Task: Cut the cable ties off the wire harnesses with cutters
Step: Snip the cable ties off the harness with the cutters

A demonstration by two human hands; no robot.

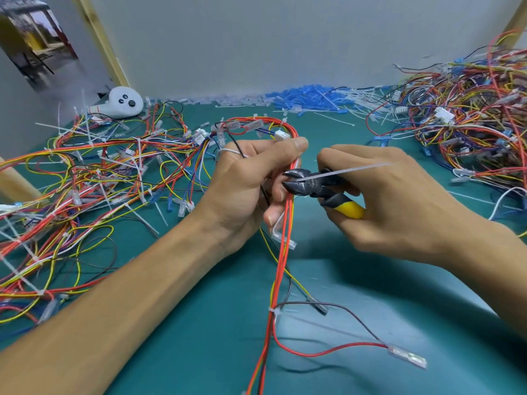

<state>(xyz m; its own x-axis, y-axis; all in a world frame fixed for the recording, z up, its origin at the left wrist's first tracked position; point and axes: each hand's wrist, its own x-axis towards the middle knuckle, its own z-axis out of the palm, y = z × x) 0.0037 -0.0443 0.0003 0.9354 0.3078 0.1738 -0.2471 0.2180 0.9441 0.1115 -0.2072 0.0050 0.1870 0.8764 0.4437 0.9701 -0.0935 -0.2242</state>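
Head view: our left hand (242, 189) grips the wire harness (285, 252) above the tabletop (199, 352); our right hand (399, 206) clenches the cutters (313, 185), blades set at a cable tie (350, 170) just beside the left fingers (275, 192). We judge the blades should nip only the tie, sparing the harness.

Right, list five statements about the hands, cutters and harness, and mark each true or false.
1. The right hand holds the cutters. True.
2. The cutters' handles are red. False: they are yellow and dark.
3. The left hand grips the wire harness. True.
4. The mat is grey. False: it is teal.
5. A white cable tie binds the wire harness below the hands. True.
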